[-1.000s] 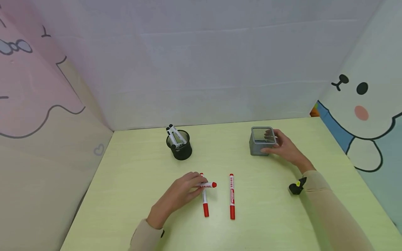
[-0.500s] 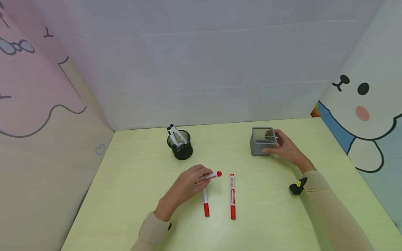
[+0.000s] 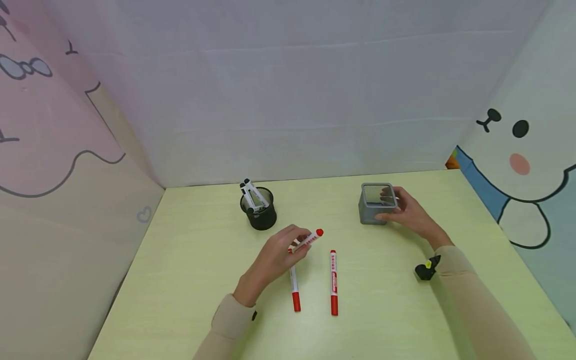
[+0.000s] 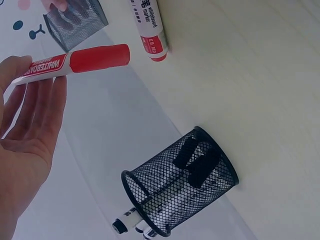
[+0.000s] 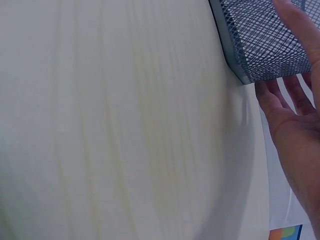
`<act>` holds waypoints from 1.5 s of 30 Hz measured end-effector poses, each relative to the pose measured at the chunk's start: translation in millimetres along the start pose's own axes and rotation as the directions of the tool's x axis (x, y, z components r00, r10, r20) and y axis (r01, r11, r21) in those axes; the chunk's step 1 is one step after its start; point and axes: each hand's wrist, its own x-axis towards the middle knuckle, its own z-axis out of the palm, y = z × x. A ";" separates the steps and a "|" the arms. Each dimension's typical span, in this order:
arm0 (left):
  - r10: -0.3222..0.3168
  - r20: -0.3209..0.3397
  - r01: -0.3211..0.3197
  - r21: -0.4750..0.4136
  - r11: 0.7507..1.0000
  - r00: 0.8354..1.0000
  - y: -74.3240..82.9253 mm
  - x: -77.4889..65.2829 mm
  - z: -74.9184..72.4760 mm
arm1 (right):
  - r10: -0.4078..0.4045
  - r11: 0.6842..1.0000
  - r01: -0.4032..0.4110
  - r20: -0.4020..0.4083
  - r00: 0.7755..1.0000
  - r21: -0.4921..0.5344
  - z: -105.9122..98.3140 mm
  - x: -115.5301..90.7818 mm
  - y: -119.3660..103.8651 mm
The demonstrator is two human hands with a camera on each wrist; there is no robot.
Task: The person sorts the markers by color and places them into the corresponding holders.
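Note:
My left hand (image 3: 280, 254) pinches a red-capped whiteboard marker (image 4: 75, 63) between thumb and fingers, lifted off the table, its red end tilted up to the right. Beneath that hand lies a second red marker (image 3: 294, 287), partly covered by the fingers. To its right a third red marker (image 3: 334, 282) lies on the table. My right hand (image 3: 411, 212) grips the right side of a grey square mesh pen holder (image 3: 372, 214), thumb in front and fingers behind. In the right wrist view the holder (image 5: 265, 45) stands on the table against the fingers.
A round black mesh pen cup (image 3: 262, 218) stands behind my left hand and holds several black-capped white markers (image 3: 254, 196). The pale yellow table (image 3: 193, 250) ends at a white cloth backdrop (image 3: 288, 110). Printed cartoon curtains (image 3: 535, 185) flank both sides.
My left hand has raised the marker and moved it away from me and to the right, tilting its red end upward. My right hand stays at the grey holder.

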 end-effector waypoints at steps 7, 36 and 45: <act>0.014 -0.030 -0.015 -0.055 0.998 0.999 -0.2 16.7 6.8 | 0.006 1.000 -0.006 0.006 1.000 0.012 -0.7 -0.7 0.7; 0.012 -0.100 -0.027 -0.149 0.988 0.995 3.6 71.6 28.3 | -0.014 1.000 0.014 0.000 1.000 0.009 0.2 -0.8 0.0; 0.038 -0.085 -0.051 -0.158 0.986 0.996 4.1 86.2 30.8 | -0.002 1.000 0.002 -0.002 1.000 -0.012 0.3 0.3 0.3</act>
